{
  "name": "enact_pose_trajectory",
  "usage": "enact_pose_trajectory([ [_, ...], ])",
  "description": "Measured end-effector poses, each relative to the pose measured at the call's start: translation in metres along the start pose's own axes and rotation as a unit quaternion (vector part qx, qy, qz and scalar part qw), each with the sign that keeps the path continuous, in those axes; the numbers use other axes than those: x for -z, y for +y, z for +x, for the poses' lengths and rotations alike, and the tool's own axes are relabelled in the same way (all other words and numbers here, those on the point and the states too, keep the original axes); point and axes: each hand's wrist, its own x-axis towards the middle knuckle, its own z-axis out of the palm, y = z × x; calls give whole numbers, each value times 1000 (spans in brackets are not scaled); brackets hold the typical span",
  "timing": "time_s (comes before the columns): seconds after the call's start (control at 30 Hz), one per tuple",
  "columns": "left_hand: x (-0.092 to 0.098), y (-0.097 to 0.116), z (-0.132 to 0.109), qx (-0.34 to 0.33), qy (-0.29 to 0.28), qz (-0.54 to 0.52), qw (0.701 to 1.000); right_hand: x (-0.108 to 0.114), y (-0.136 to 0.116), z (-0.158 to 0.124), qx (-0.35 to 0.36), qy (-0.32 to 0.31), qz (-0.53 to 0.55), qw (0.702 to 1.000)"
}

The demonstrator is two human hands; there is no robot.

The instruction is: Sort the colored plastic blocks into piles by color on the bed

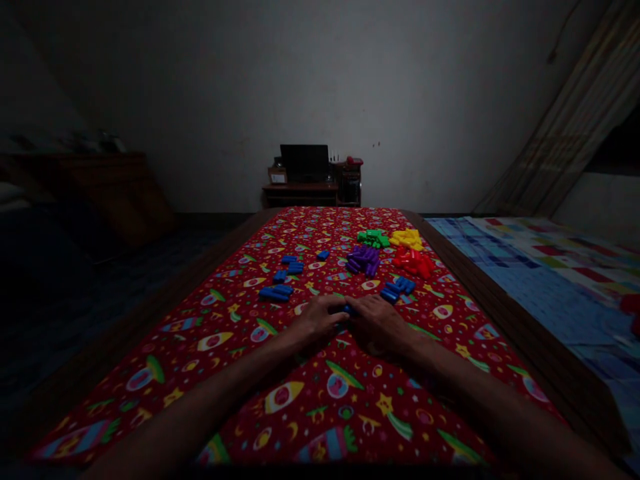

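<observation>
My left hand [321,317] and my right hand [378,320] meet low over the red patterned cloth. A small blue plastic piece [349,309] shows between their fingertips, gripped from both sides; most of it is hidden by the fingers. Just beyond my right hand lies a cluster of blue tube-shaped pieces [398,289]. More blue pieces [276,293] rest side by side to the left of my left hand, with others [294,267] a little farther off. One blue piece [323,255] lies apart, straight ahead.
Beyond my right hand sit piles of purple pieces [363,260], red pieces [414,262], green pieces [373,238] and yellow pieces [406,239]. The cloth [280,400] covers a long table. Past its far end stands a desk [300,195] with a dark screen [305,162].
</observation>
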Motion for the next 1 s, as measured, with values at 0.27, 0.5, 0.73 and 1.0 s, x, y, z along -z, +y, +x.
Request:
enact_pose_trajectory([
  [0.27, 75, -26, -9, -64, 47, 290, 954, 16, 49, -8, -120, 29, -84, 989],
  [0.5, 110, -66, -14, 23, 39, 330, 943, 15, 64, -14, -192, -13, -109, 975],
  [0.73, 66, -49, 3, 20, 127, 119, 984, 12, 33, -4, -144, 66, -76, 984],
  [1.0, 0, -12, 1, -28, 3, -110, 994, 6, -15, 3, 38, -36, 0, 999],
])
